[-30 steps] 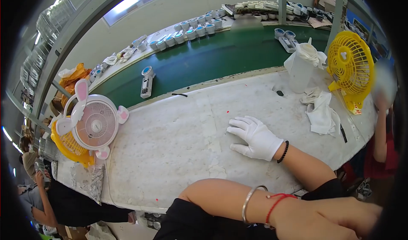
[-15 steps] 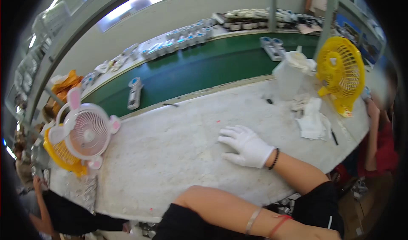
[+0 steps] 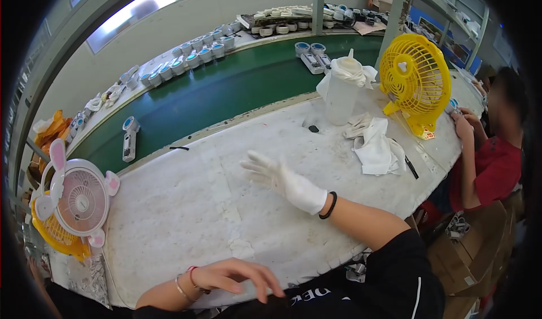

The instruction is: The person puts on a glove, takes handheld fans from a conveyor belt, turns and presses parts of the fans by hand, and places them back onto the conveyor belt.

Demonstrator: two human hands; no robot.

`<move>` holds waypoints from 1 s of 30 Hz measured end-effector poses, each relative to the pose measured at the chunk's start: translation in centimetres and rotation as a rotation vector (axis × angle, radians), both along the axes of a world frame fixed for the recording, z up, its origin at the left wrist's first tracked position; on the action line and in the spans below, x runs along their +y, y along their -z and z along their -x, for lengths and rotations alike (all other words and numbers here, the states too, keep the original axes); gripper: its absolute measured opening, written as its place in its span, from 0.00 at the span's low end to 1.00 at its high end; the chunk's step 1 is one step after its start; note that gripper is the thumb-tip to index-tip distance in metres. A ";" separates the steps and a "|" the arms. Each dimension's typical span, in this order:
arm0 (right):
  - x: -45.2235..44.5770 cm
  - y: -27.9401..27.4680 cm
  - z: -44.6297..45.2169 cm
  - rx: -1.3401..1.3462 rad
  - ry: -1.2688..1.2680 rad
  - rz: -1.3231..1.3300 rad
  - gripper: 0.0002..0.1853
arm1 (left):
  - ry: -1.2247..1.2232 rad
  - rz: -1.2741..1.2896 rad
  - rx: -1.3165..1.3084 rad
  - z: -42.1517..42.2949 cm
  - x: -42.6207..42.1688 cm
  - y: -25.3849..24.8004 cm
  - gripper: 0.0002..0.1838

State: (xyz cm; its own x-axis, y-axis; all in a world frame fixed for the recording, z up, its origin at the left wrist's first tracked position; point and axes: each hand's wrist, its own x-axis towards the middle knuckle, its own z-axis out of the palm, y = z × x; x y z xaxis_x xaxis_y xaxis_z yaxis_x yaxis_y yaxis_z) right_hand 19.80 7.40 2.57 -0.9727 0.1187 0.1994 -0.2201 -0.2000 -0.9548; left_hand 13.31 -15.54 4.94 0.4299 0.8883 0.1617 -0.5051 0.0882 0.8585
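Note:
My right hand (image 3: 287,182), in a white glove with a dark beaded bracelet at the wrist, is held over the middle of the white-covered table (image 3: 186,223). Its fingers are spread and slightly blurred, with nothing in them. Bare, with bands at the wrist, my left hand (image 3: 237,275) hovers by the table's front edge, in front of my black shirt. Its fingers are loosely stretched and hold nothing. A small black piece (image 3: 314,129) lies beyond the gloved hand. To its right are white cloths (image 3: 377,149) and a black pen-like tool (image 3: 411,167).
A yellow fan (image 3: 415,76) and a cloth-topped translucent container (image 3: 341,96) stand at right. A rabbit-eared fan (image 3: 82,203) stands at left. Beyond runs a green conveyor belt (image 3: 226,87) carrying white blue-ended devices (image 3: 130,138). A person in red (image 3: 497,169) works at right.
My left hand has swung from the lower right to the front left of the table. The gloved hand has lifted off the tabletop. The view has turned to the right.

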 end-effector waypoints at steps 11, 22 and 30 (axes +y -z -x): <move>2.1 0.3 1.0 -0.250 -0.094 0.680 0.46 | -0.616 0.214 -0.165 2.2 -3.0 2.6 0.23; 1.6 -0.5 -0.1 -0.267 0.004 0.337 0.29 | -0.717 0.287 -0.268 2.1 -2.2 2.4 0.19; 1.6 -1.6 -0.7 -0.329 0.103 0.165 0.26 | -0.687 0.270 -0.238 2.2 -2.0 2.3 0.20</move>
